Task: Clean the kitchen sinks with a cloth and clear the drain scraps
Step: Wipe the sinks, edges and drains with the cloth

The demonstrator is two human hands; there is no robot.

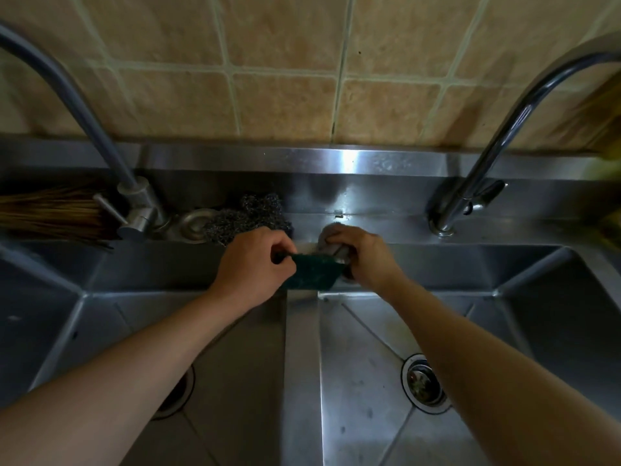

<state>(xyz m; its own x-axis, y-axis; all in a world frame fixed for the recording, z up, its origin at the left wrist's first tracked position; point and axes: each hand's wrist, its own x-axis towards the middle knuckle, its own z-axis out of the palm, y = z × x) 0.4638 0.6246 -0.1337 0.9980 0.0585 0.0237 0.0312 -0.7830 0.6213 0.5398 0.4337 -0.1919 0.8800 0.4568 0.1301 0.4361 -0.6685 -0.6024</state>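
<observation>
A double steel sink fills the view, with a left basin (235,364) and a right basin (363,381) split by a divider (302,364). At the far end of the divider my left hand (252,267) pinches a dark green scouring pad (312,272). My right hand (361,258) grips a bunched grey cloth (331,242) just right of the pad. The right basin's drain strainer (424,383) shows dark scraps inside. My left forearm hides most of the left drain (176,398).
A grey tap (77,105) arches over the left, a chrome tap (497,139) over the right. On the back ledge lie steel wool (248,213), a metal ring (196,225) and a bristle brush (50,213). Tiled wall behind.
</observation>
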